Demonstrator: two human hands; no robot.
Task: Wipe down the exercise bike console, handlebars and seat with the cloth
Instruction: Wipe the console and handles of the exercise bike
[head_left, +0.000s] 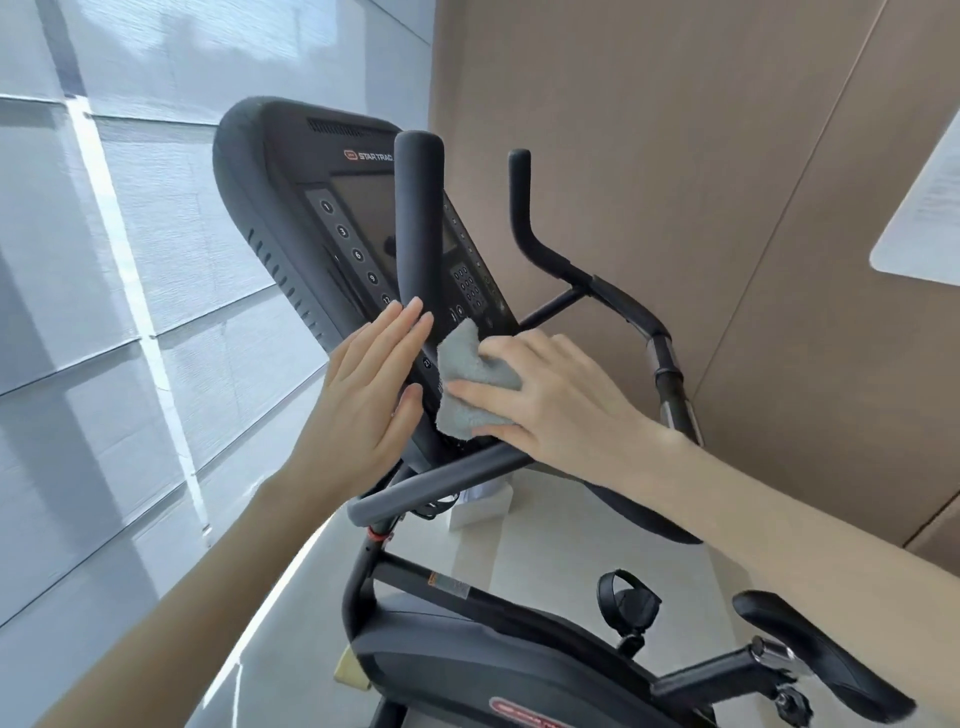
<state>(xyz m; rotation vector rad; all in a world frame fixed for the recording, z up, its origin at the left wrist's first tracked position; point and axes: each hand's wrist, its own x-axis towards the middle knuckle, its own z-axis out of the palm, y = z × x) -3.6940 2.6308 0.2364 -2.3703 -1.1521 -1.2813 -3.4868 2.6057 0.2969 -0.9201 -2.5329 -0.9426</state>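
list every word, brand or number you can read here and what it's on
"STAR TRAC": top of the console, end hidden by a handlebar.
"1", "3", "6", "9", "12": button column left of the screen.
"21": a button beside the cloth.
Too small or blurred: keypad, frame sticker, red logo, wall sheet.

"STAR TRAC" on console (322, 171)

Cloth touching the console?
Touching. Head view: the right hand holds the cloth bunched against the console lower face, with no gap showing.
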